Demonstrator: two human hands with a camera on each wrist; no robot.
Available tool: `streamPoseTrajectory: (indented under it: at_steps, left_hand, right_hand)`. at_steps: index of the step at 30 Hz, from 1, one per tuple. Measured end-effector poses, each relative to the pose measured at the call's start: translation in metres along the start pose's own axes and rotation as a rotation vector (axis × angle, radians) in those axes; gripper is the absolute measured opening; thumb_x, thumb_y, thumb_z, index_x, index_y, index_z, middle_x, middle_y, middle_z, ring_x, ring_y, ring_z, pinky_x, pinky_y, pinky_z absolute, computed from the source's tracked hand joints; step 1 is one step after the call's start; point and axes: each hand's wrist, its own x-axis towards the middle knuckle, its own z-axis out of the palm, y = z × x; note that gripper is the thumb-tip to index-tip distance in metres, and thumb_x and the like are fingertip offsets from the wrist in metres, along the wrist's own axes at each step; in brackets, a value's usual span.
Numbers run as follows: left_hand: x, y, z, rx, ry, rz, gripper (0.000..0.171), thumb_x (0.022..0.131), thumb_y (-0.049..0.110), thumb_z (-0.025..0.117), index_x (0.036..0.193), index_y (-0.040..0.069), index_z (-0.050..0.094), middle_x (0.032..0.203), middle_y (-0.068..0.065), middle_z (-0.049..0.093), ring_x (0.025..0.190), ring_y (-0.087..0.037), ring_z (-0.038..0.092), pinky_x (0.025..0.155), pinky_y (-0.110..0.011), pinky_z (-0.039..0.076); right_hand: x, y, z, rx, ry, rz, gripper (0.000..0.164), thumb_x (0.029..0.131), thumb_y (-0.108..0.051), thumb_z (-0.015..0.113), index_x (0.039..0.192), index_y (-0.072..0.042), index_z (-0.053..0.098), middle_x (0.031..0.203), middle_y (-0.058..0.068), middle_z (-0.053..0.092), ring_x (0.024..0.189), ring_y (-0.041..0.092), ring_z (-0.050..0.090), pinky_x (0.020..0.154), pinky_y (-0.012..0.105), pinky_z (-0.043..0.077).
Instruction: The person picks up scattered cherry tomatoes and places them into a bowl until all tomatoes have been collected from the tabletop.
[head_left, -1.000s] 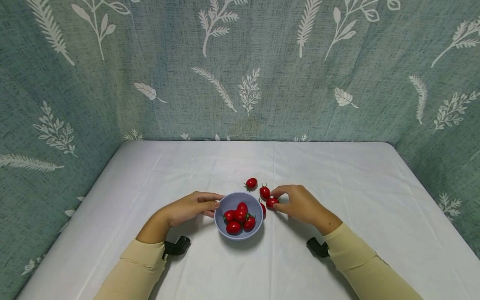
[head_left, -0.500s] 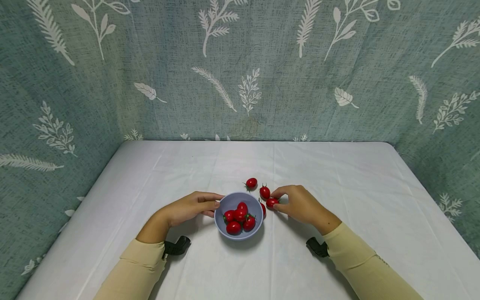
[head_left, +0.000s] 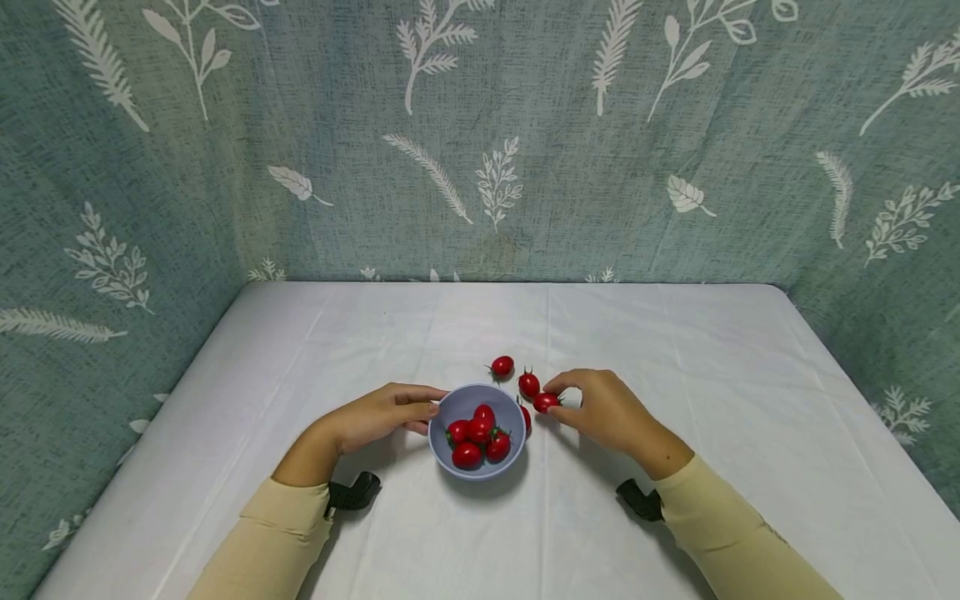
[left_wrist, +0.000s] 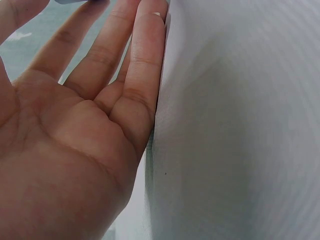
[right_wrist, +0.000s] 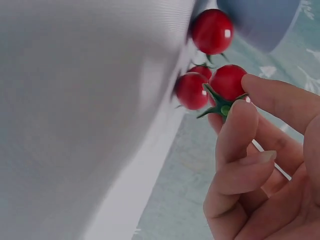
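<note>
A light blue-violet bowl [head_left: 477,474] sits on the white-covered table with several cherry tomatoes [head_left: 467,455] inside. My left hand [head_left: 386,417] holds its left side, thumb at the rim and fingers along the outside. In the left wrist view only a sliver of the bowl [left_wrist: 70,1] shows above the fingers. My right hand [head_left: 603,408] pinches a red cherry tomato [head_left: 546,402] between thumb and fingers. The right wrist view shows this held tomato [right_wrist: 229,82] with its green calyx toward the camera, just off the cloth.
Loose cherry tomatoes lie near the bowl: one behind it [head_left: 502,367], one beside the held tomato [head_left: 528,384], and one against its right side [head_left: 527,421], partly hidden by the rim. A green leaf-patterned curtain [head_left: 495,183] stands behind the table [head_left: 375,333].
My right hand has shifted slightly right and up, and the pinched cherry tomato has risen a little with it. The left hand and bowl stay put.
</note>
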Motion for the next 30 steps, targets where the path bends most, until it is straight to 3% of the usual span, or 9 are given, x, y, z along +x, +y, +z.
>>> streamPoseTrajectory:
  at_steps: [5, 9, 20, 26, 30]
  left_hand:
    - [-0.001, -0.002, -0.001, -0.004, 0.0, 0.001, 0.055, 0.101, 0.035, 0.056, 0.146, 0.004, 0.05, 0.144, -0.017, 0.056, 0.113, -0.023, 0.068, 0.116, -0.057, 0.032]
    - [0.0, -0.003, -0.001, -0.003, 0.005, 0.003, 0.054, 0.101, 0.035, 0.056, 0.146, 0.004, 0.051, 0.144, -0.017, 0.056, 0.113, -0.023, 0.068, 0.116, -0.057, 0.032]
    - [0.0, -0.001, 0.0, 0.002, 0.014, -0.022, 0.054, 0.101, 0.036, 0.056, 0.146, 0.006, 0.051, 0.144, -0.016, 0.056, 0.113, -0.023, 0.067, 0.117, -0.06, 0.028]
    - [0.0, 0.001, 0.0, 0.009, 0.014, -0.033, 0.053, 0.101, 0.036, 0.055, 0.146, 0.007, 0.051, 0.144, -0.015, 0.056, 0.114, -0.023, 0.067, 0.118, -0.062, 0.026]
    - [0.001, 0.001, 0.0, 0.012, 0.011, -0.031, 0.053, 0.102, 0.036, 0.055, 0.146, 0.007, 0.051, 0.145, -0.015, 0.056, 0.114, -0.023, 0.067, 0.118, -0.062, 0.024]
  right_hand:
    - [-0.004, -0.008, -0.006, 0.018, 0.031, -0.04, 0.022, 0.085, -0.017, 0.08, 0.107, -0.017, 0.077, 0.106, -0.002, 0.075, 0.075, 0.014, 0.06, 0.066, 0.025, 0.049]
    - [-0.006, -0.014, -0.01, 0.037, 0.059, -0.064, 0.024, 0.085, -0.016, 0.08, 0.109, -0.016, 0.076, 0.108, -0.001, 0.075, 0.066, 0.01, 0.054, 0.06, 0.022, 0.047]
    - [-0.015, -0.033, -0.014, 0.068, 0.097, -0.108, 0.03, 0.085, -0.015, 0.08, 0.115, -0.015, 0.075, 0.113, -0.001, 0.074, 0.064, 0.009, 0.051, 0.056, 0.022, 0.046]
    - [-0.014, -0.041, -0.007, 0.066, 0.081, -0.151, 0.029, 0.085, -0.016, 0.081, 0.113, -0.017, 0.075, 0.112, -0.002, 0.074, 0.065, 0.006, 0.051, 0.057, 0.02, 0.047]
    - [-0.012, -0.045, -0.001, 0.061, 0.06, -0.172, 0.029, 0.084, -0.015, 0.081, 0.112, -0.017, 0.075, 0.105, -0.003, 0.073, 0.073, 0.011, 0.057, 0.061, 0.02, 0.048]
